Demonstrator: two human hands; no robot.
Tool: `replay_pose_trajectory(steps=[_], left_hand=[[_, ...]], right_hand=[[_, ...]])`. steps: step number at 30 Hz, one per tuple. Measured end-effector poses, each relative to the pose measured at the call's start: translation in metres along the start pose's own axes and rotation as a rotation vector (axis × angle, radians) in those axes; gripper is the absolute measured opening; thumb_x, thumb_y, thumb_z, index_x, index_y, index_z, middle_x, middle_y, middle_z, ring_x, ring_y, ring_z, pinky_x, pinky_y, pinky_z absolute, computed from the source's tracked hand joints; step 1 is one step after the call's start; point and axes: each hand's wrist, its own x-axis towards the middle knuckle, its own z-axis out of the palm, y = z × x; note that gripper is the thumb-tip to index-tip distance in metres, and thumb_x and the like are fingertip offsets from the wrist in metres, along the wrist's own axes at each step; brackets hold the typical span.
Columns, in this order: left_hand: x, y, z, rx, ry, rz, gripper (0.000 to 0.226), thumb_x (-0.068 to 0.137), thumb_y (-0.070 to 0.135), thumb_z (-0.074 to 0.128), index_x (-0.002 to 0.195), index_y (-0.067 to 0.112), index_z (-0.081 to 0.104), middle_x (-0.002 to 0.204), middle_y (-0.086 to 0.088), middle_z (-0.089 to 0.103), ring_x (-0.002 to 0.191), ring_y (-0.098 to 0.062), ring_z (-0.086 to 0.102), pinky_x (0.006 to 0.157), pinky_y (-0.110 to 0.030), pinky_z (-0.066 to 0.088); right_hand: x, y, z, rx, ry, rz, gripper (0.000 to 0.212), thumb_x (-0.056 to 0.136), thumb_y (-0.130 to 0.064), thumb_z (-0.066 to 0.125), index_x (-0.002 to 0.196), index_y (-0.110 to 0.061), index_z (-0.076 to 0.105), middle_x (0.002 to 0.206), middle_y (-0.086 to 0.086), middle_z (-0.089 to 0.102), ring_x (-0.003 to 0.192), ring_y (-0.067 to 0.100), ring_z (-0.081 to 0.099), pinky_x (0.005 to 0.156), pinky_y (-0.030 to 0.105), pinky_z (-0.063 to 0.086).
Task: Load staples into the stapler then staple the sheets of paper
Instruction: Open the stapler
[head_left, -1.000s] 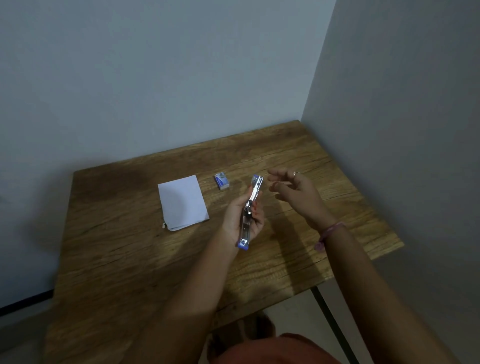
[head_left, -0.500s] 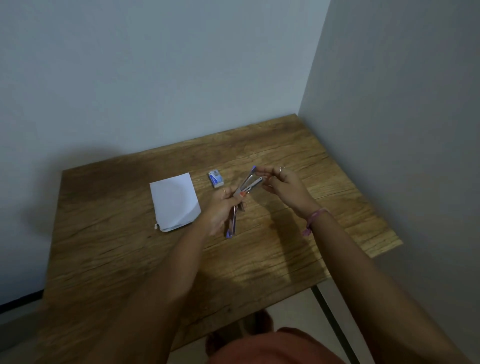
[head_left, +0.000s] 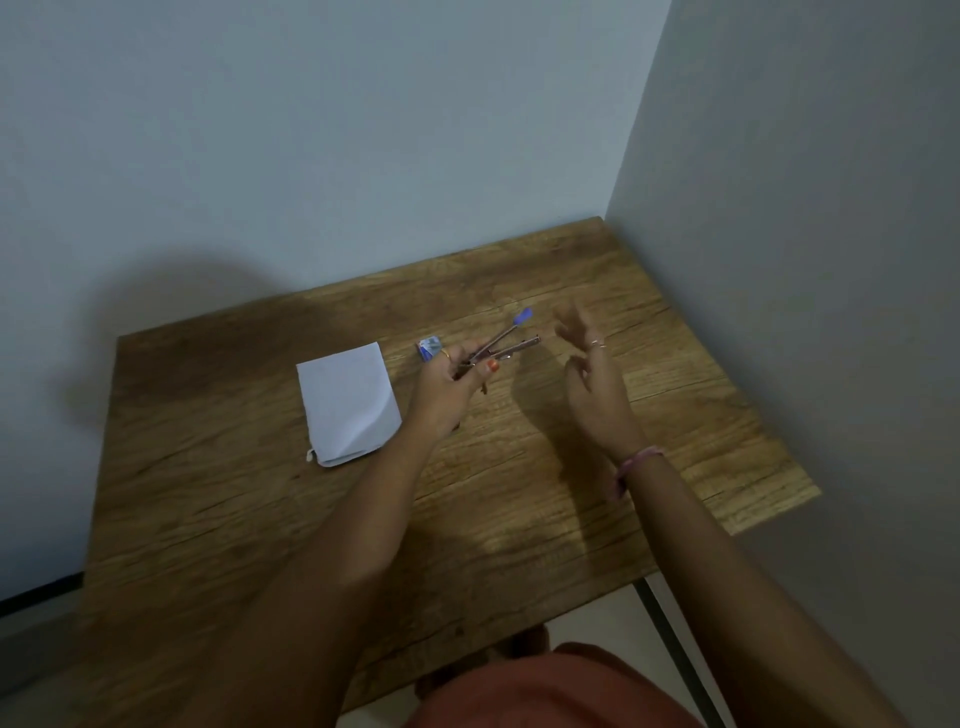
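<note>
The stapler (head_left: 503, 342), hinged open in a V, sits at frame centre, gripped at its hinge end by the left hand (head_left: 451, 385). The right hand (head_left: 597, 383) hovers beside it, fingers spread, holding nothing. Staple box (head_left: 429, 347) and paper (head_left: 347, 402) lie left on the table (head_left: 519, 493).

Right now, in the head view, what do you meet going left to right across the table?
Sheets of paper → staple box → open stapler held in the left hand → empty right hand.
</note>
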Motion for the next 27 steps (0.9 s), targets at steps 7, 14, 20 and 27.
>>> replay_pose_trajectory(steps=[7, 14, 20, 27], left_hand=[[-0.005, 0.004, -0.003, -0.179, -0.026, -0.039, 0.036, 0.092, 0.005, 0.060, 0.128, 0.003, 0.055, 0.122, -0.019, 0.063, 0.084, -0.010, 0.062, 0.080, -0.023, 0.050], [-0.007, 0.005, -0.004, -0.237, -0.040, -0.042, 0.024, 0.091, 0.008, 0.062, 0.112, 0.019, 0.063, 0.105, -0.001, 0.071, 0.084, -0.007, 0.064, 0.089, -0.030, 0.048], [-0.010, 0.005, -0.006, -0.247, -0.015, -0.044, 0.027, 0.091, 0.008, 0.062, 0.117, 0.014, 0.061, 0.105, 0.002, 0.070, 0.087, -0.007, 0.065, 0.091, -0.032, 0.048], [-0.012, 0.017, -0.005, -0.104, 0.020, 0.072, 0.032, 0.089, 0.002, 0.064, 0.120, 0.005, 0.060, 0.110, -0.005, 0.068, 0.084, 0.004, 0.067, 0.074, -0.012, 0.050]], right_hand=[[0.009, -0.002, -0.009, -0.338, -0.246, -0.215, 0.084, 0.074, 0.022, 0.036, 0.148, -0.015, 0.026, 0.153, 0.008, 0.030, 0.141, 0.019, 0.028, 0.118, 0.044, 0.019], [0.012, -0.013, -0.006, -0.225, -0.226, -0.174, 0.088, 0.080, 0.016, 0.038, 0.148, -0.033, 0.010, 0.157, 0.008, 0.022, 0.140, 0.019, 0.031, 0.114, 0.030, 0.029], [0.014, -0.020, -0.011, 0.022, -0.045, -0.141, 0.082, 0.085, 0.014, 0.036, 0.150, -0.027, 0.007, 0.152, -0.002, 0.029, 0.139, 0.012, 0.033, 0.109, 0.032, 0.038], [0.015, -0.015, -0.017, -0.152, -0.289, -0.148, 0.077, 0.086, 0.017, 0.035, 0.150, -0.020, 0.012, 0.147, 0.003, 0.042, 0.133, 0.019, 0.044, 0.106, 0.023, 0.033]])
